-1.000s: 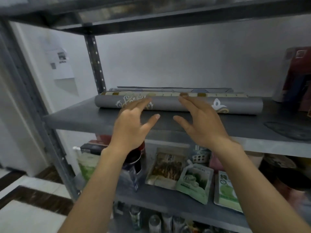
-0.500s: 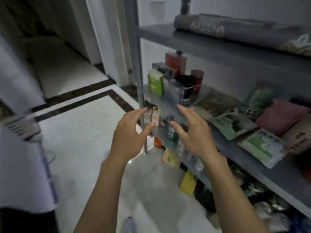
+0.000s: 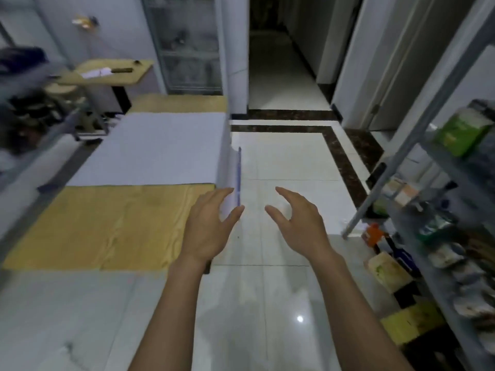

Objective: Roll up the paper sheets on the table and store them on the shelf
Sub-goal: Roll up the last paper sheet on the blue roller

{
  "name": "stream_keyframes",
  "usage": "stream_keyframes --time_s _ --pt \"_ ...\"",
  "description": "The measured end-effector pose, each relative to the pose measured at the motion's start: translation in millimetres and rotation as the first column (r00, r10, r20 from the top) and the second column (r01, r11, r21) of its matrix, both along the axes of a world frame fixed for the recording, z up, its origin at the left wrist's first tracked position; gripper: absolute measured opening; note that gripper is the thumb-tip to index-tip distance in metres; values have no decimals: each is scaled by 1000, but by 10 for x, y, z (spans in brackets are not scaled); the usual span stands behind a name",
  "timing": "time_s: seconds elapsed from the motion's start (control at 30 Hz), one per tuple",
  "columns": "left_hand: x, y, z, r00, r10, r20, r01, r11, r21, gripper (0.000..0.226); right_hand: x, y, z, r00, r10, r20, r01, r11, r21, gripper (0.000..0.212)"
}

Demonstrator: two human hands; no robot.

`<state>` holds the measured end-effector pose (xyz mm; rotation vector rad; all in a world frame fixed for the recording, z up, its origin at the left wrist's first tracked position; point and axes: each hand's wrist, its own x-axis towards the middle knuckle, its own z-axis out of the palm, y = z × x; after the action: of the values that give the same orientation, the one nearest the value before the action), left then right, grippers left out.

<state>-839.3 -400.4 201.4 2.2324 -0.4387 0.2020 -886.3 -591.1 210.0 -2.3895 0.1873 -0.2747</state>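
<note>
Head view. A paper sheet [image 3: 150, 148] lies flat and unrolled across the far half of the wooden table [image 3: 107, 223]. Its right margin passes the table's edge and droops as an overhang [image 3: 232, 172] toward the tiled floor [image 3: 281, 162].

The left hand [image 3: 209, 231] is raised near the table's right edge, with fingers spread and lightly bent, and grips nothing. Its fingertips overlap the overhang in this view, and whether they touch it cannot be told. The right hand [image 3: 300, 228] is held over the floor just beside the left, equally spread and empty. The shelf [image 3: 385, 178] stands to the right, well apart from the sheet, and carries a green packet [image 3: 466, 129] and other goods.

Step in hand, as judged: approach to the sheet before rolling.

For a clean roll:
- Draw the overhang back onto the table first, so that the whole sheet is supported.
- Place both hands on one short edge, well apart from each other.
- Curl the edge over evenly and advance both hands together, so the roll stays straight and does not cone.
- Use light pressure throughout, since thin paper would probably crease under a hard pinch.
</note>
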Motion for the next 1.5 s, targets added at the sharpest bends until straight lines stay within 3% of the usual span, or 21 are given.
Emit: stream_keyframes --time_s 0.2,0.4,0.7,1.03,1.27,1.5 --pt "-227 1820 -164 979 201 -24 -201 979 27 44 188 1745 -165 976 217 -32 -214 975 61 52" --pt "-283 3046 -287 921 386 -45 -386 922 17 43 507 2991 -221 932 360 -49 -357 933 51 51" --pt "537 4482 -427 853 521 36 -522 851 57 44 1566 4486 -403 888 458 -46 -452 886 106 53" --pt "2091 6023 -344 860 511 4 -510 856 83 48 3158 6028 -292 889 452 -70 -440 887 141 56" --pt "2829 7079 -446 890 455 -24 -453 890 51 49 3748 7076 -359 900 424 -101 -409 901 145 57" --pt "3419 8098 -484 942 328 -64 -324 943 72 48 4092 8091 -440 950 291 -111 -278 953 120 59"
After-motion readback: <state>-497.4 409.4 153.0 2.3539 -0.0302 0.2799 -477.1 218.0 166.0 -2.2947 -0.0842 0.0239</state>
